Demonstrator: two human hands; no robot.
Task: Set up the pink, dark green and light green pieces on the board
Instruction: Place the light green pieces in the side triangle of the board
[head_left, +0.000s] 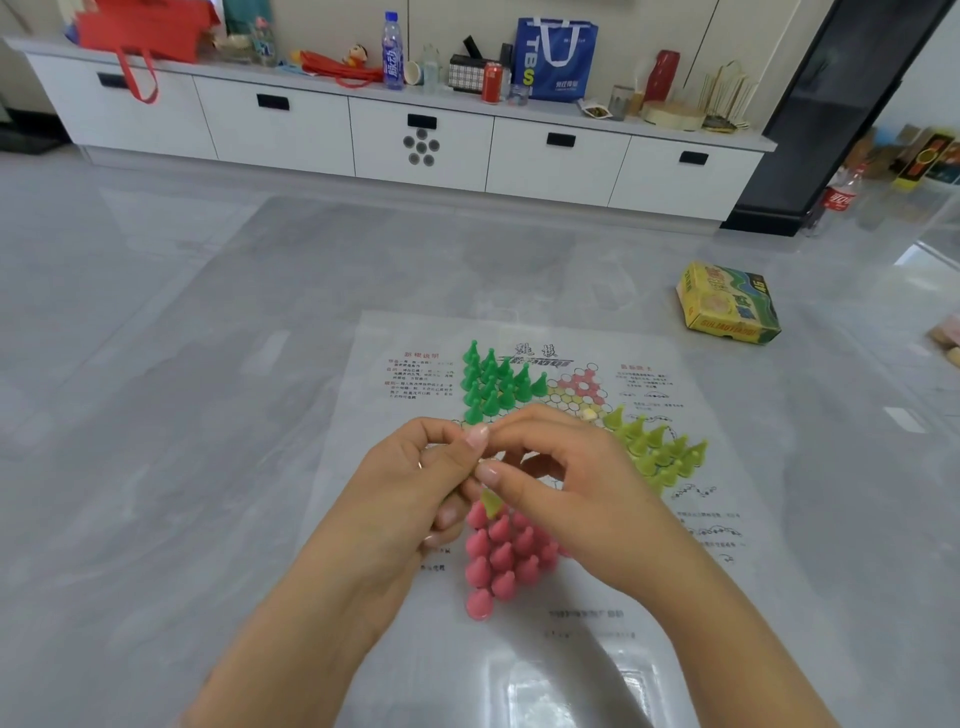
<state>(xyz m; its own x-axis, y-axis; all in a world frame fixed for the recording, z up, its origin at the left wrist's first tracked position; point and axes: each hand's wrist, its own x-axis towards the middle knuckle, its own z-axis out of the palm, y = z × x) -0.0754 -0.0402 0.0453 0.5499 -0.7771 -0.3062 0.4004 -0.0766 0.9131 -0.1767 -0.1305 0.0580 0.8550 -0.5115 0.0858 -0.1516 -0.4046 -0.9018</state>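
Observation:
A paper game board (571, 519) lies flat on the grey floor. Several dark green cone pieces (493, 384) stand in its far left corner. Several light green pieces (660, 452) stand at its right. Several pink pieces (501, 561) stand in the near corner, just below my hands. My left hand (415, 483) and my right hand (550, 467) meet above the middle of the board. A light green piece (489, 501) hangs between their fingertips, and both hands appear to pinch it. The board's centre is hidden by my hands.
A yellow and green game box (727, 304) lies on the floor at the far right. A long white cabinet (415, 140) crowded with bags, bottles and cans runs along the back wall. A cola bottle (836, 200) stands by a dark pillar.

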